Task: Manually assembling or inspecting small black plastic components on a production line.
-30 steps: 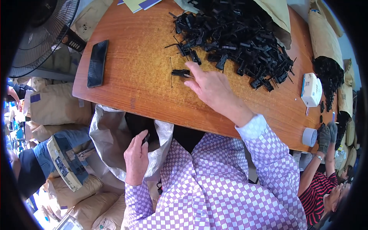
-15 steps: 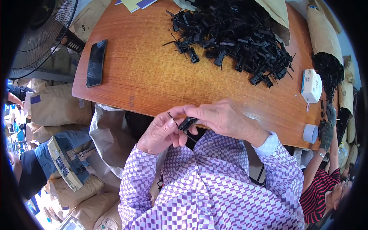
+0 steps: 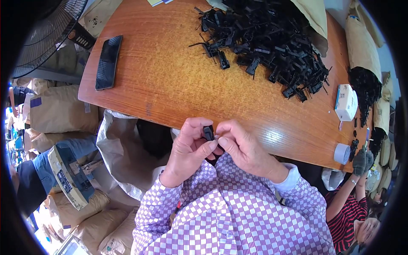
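A small black plastic part (image 3: pixel 208 133) is held up in front of my chest, just off the table's near edge. The fingers and thumb of my left hand (image 3: pixel 187 153) close round it. My right hand (image 3: pixel 244 155) pinches at its lower end, with thumb and forefinger close to the left thumb. The fingers cover much of the part, so its full shape is hidden. Beyond my hands, a big heap of similar black plastic parts (image 3: pixel 267 46) with thin strips sticking out lies on the brown wooden table (image 3: pixel 161 76).
A phone (image 3: pixel 109 63) lies at the table's left. On the right are a white box (image 3: pixel 346 102) and a tape roll (image 3: pixel 341 154). An open white sack (image 3: pixel 111 144) hangs below the edge. Another person's gloved hands (image 3: pixel 361 162) work at far right. A fan (image 3: pixel 46 38) stands left.
My right hand has come down beside the left, its thumb now at the part. The part has turned more upright. Its thin strips, visible before, no longer show. The view has shifted slightly.
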`<act>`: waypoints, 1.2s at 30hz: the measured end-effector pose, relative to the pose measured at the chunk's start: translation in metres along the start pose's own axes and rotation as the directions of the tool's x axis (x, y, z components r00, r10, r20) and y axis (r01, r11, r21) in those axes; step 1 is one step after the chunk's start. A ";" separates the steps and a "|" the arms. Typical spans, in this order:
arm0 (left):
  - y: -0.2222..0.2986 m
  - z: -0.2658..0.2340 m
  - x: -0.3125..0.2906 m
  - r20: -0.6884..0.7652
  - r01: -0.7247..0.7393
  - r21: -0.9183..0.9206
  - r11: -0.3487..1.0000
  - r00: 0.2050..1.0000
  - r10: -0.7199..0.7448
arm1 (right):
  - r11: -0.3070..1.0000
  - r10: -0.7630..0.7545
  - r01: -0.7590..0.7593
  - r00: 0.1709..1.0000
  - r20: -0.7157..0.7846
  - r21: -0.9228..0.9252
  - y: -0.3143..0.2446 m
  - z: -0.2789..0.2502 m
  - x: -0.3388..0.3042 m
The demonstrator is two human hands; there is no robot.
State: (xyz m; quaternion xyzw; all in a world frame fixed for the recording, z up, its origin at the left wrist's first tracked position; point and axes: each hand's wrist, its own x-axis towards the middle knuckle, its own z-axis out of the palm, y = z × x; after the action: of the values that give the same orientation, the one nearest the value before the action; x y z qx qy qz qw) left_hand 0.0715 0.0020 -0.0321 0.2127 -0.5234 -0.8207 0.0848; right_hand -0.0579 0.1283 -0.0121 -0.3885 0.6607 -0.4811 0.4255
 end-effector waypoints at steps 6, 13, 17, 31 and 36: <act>-0.005 0.005 0.001 -0.060 -0.126 0.198 0.972 0.988 0.140 | 0.992 -0.122 0.118 0.989 -0.088 -0.051 0.008 0.015 0.005; -0.004 0.010 0.004 -0.061 -0.152 0.440 0.885 0.978 0.199 | 1.000 0.007 -0.008 0.997 -0.073 -0.019 0.005 0.012 -0.002; -0.002 0.015 0.006 -0.060 -0.118 0.574 0.810 0.981 0.185 | 0.997 -0.032 0.024 0.995 -0.098 -0.075 0.009 0.009 -0.005; 0.016 0.036 0.018 -0.112 -0.249 0.046 0.967 0.961 0.252 | 0.968 -0.169 0.223 0.918 -0.360 0.117 0.010 -0.005 -0.004; 0.025 0.031 0.015 -0.087 -0.048 -0.459 0.887 0.996 0.009 | 0.854 0.015 0.074 0.986 -0.167 0.515 0.020 -0.012 -0.005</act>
State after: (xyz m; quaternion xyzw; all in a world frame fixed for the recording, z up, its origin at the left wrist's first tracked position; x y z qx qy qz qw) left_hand 0.0426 0.0114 -0.0026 0.2125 -0.3131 -0.9106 0.1661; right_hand -0.0694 0.1413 -0.0280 -0.2282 0.5331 -0.6786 0.4508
